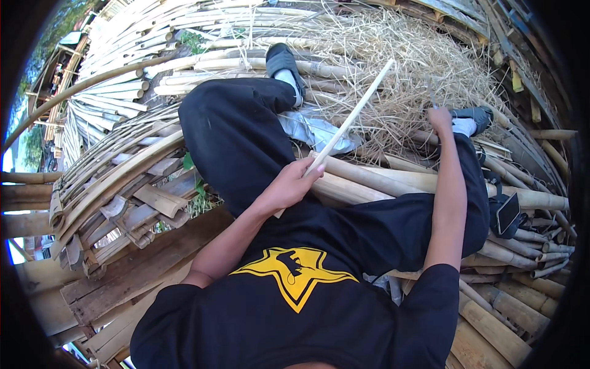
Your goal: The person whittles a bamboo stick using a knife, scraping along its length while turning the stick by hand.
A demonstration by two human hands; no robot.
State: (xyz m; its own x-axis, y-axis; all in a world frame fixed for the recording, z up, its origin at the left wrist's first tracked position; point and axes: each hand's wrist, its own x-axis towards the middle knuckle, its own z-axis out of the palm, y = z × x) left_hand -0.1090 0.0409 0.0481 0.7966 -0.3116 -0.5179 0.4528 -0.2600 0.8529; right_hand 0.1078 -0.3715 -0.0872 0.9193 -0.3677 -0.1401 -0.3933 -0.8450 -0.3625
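Observation:
My left hand [292, 186] is closed round a pale, slender bamboo strip [353, 115]. The strip slants from my lap up to the right, its far end over the shavings. Farther out, beside my right shoe, my right hand [440, 120] makes a fist on what looks like a knife [432, 92]; its thin grey blade points away and is faint against the straw, and the handle is hidden in my fingers. The two hands are well apart, and the knife does not touch the strip. Below the strip, thick bamboo poles [369, 178] lie between my legs.
A heap of curly bamboo shavings [412, 67] spreads ahead. A whitish plastic sheet [319, 130] lies by my left foot. Split bamboo pieces [160, 200] are stacked at left, with many poles [123, 98] beyond. A phone-like device [507, 214] sits by my right knee.

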